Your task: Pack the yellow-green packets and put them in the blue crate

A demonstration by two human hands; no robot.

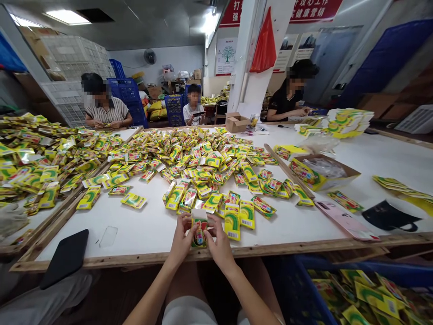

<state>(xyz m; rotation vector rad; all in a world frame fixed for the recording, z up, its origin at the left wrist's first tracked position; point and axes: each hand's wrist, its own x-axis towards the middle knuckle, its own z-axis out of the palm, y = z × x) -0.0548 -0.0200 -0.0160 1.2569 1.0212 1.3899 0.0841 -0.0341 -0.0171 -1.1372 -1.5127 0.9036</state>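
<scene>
Both my hands grip one small yellow-green packet (199,229) at the near edge of the white table (149,228). My left hand (181,239) pinches its left side and my right hand (219,241) pinches its right side, fingers closed on it. A white flap shows at the packet's top. Just beyond my hands lie several more packets (237,216), the front of a big scattered heap (199,158) that covers the middle of the table.
A black phone (66,257) rests on the table's wooden rim at left. An open cardboard box (321,174), a pink phone (345,221) and a black pouch (389,215) lie right. A blue crate of packets (368,293) stands below right. Three people sit at the far side.
</scene>
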